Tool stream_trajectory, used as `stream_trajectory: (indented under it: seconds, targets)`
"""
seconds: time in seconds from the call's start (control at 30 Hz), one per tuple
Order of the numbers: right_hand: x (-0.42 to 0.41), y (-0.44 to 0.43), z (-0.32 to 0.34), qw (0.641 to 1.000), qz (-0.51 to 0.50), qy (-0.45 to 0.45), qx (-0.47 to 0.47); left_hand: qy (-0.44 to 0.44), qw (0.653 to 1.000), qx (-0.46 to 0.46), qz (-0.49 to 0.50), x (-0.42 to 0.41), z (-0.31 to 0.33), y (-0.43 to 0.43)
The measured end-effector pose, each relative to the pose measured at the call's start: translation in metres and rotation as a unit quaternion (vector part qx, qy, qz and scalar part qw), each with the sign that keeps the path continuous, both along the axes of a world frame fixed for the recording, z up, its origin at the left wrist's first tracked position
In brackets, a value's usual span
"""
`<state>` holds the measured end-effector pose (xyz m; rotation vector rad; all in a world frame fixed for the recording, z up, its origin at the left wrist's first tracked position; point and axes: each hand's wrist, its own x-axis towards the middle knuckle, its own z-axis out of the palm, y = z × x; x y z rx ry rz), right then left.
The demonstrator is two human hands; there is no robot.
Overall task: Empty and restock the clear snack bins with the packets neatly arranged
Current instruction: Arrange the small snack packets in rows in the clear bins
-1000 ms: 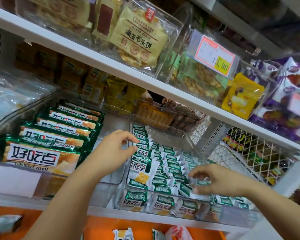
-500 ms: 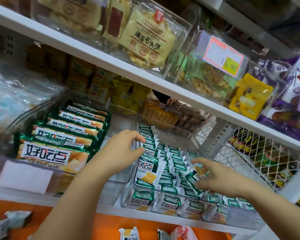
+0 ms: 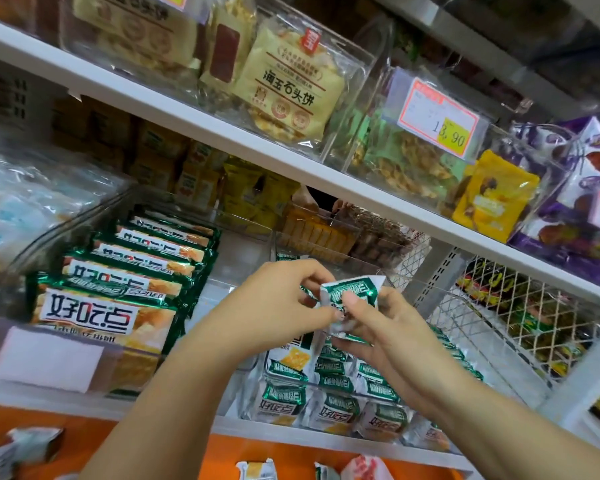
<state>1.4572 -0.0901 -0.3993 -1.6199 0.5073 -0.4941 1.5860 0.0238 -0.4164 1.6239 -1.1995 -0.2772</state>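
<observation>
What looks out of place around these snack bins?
Loose packets lie scattered on the orange ledge below the bins, outside any bin. They look dropped or set aside, not arranged.

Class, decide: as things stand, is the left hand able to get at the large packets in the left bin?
Probably yes, once it lets go: the left hand pinches a small packet with the right hand, but the large packets lie uncovered nearby, nothing between.
</observation>
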Motion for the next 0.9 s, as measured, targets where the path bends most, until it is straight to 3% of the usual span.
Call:
stream_trajectory:
  seconds: [0.1,0.23,0.4,0.57,0.7,0.9]
  targets:
    - [-0.003,-0.009,0.000,0.985,-0.008,0.081,-0.154,-0.019,0.999,0.018,0.028,0.005,0.000,0.004]
    - [-0.001,-0.016,-0.002,0.914,0.066,0.130,-0.378,-0.090,0.988,0.116,0.040,0.013,-0.002,0.009]
    - [0.007,-0.024,-0.026,0.909,0.057,0.178,-0.373,-0.094,0.983,0.151,0.053,0.023,-0.009,0.011]
    - [0.022,-0.022,-0.053,0.854,0.095,0.192,-0.474,-0.072,0.982,0.147,0.092,0.035,-0.019,0.014]
    - [0.025,-0.022,-0.048,0.854,0.095,0.227,-0.459,-0.050,0.982,0.160,0.086,0.038,-0.026,0.013]
    - [0.023,-0.020,-0.061,0.815,0.094,0.164,-0.547,-0.041,0.984,0.152,0.089,0.041,-0.029,0.012]
